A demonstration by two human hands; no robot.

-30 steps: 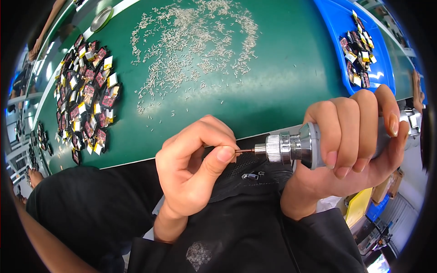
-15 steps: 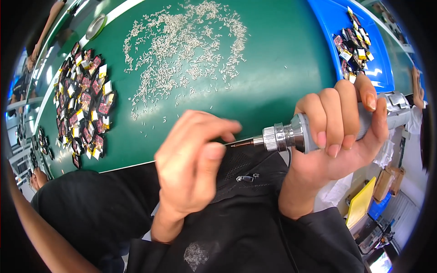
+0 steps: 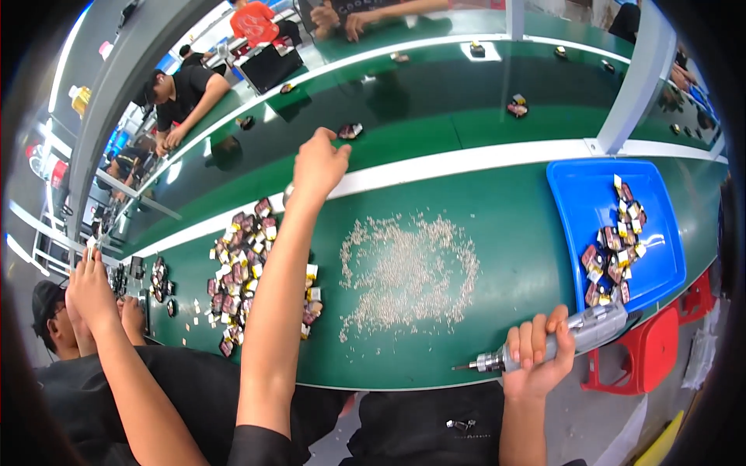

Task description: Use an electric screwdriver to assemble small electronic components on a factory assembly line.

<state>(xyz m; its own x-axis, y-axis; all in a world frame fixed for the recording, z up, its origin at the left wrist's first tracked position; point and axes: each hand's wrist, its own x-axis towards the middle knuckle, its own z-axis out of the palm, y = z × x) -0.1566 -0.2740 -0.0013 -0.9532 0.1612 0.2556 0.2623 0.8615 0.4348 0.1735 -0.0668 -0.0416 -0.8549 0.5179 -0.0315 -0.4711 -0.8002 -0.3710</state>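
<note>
My left hand is stretched far forward over the white strip onto the dark green conveyor belt. Its fingertips are right beside a small dark part lying on the belt, and nothing shows inside the hand. My right hand stays near the table's front edge, wrapped around a silver electric screwdriver whose thin bit points left. A spread of tiny silver screws lies on the green table between my two arms.
A heap of small dark, yellow and white parts lies left of my arm. A blue tray at right holds more such parts. Another person's raised hand is at the far left. Other workers sit across the belt. Red stool below right.
My left hand left the screwdriver tip in my lap and reached out to the conveyor belt. The view lifted from my lap to the table and belt. My right hand moved right with the screwdriver.
</note>
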